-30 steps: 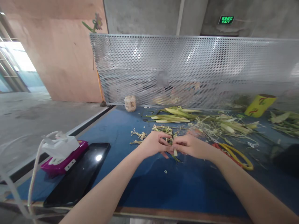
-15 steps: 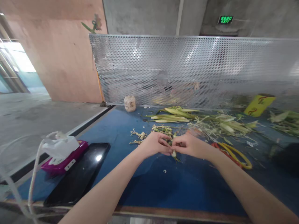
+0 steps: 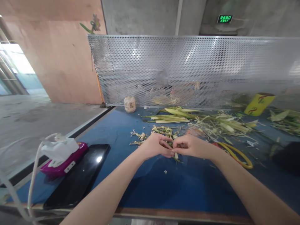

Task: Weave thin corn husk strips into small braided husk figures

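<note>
Pinching one short stalk (image 3: 175,155) between left hand (image 3: 156,146) and right hand (image 3: 191,146), fingertips touching. Long axis 12-to-6, free end toward 6, just over tabletop (image 3: 187,184). Equally near both.

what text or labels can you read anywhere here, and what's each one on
"EXIT", in green, on the lit exit sign high on the concrete wall; the characters above it are too blurred.
Yellow cylinder: red marks, unreadable.
Jar by the perforated screen: label too blurred.
</note>
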Demonstrator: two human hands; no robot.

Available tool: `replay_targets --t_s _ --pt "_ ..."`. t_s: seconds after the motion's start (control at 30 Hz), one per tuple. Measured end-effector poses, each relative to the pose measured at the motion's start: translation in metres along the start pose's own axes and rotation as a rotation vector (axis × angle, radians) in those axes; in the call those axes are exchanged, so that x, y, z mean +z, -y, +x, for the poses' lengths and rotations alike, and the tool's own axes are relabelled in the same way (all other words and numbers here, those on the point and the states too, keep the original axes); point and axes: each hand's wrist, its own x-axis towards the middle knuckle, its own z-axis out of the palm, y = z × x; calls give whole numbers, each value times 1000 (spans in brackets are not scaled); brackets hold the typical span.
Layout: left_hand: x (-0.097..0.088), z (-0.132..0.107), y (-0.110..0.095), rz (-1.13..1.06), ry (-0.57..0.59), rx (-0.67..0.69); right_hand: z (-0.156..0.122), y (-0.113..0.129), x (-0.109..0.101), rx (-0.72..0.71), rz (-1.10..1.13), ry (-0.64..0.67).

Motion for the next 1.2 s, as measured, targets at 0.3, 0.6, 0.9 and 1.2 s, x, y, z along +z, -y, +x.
replay_targets --t_s 0.3,0.6,0.9,1.2 --pt "0 -2 -2 62 3 46 1 -1 1 -13 105 32" --pt "2 -4 -3 81 -10 51 -2 3 -2 125 229 117" --pt "0 -2 -4 67 -66 56 1 3 6 118 138 32" --pt "-2 1 -1 -9 -36 36 -1 5 -1 152 260 125"
